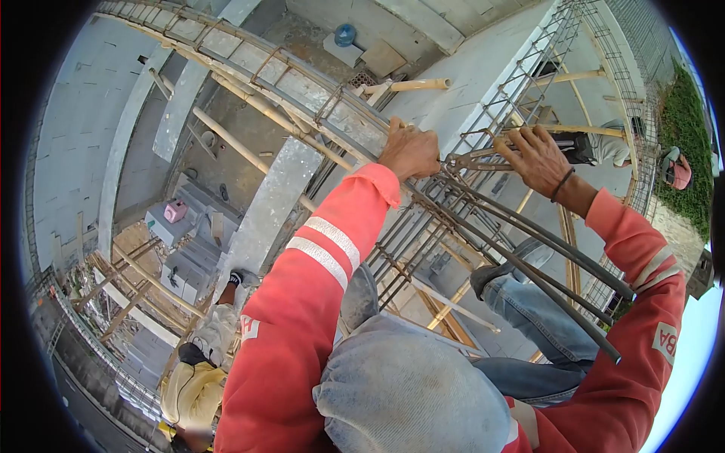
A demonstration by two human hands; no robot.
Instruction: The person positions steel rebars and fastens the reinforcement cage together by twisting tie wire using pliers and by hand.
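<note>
Head view: pincers (464,161), one pair, dull brownish metal, long slim handles; located at the bar junction, between the two hands. Right hand (538,161): clamped on the pincers' handles, dark band at the wrist. Left hand (410,149): apart from the right, curled in at the junction; cannot tell what it grips. Steel bars (578,258): dark, ribbed, several, cut ends pointing toward the right sleeve (627,264). Reinforcement cage (321,106): long rods with cross-ties, running to upper left. Setting: building site seen from above; grey block walls (68,136), bamboo poles (230,141), stacked grey blocks (200,257) below, pink container (175,211) on them, blue round container (345,35), greenery (683,136) at right. Co-worker in yellow top (189,392), lower left.
</note>
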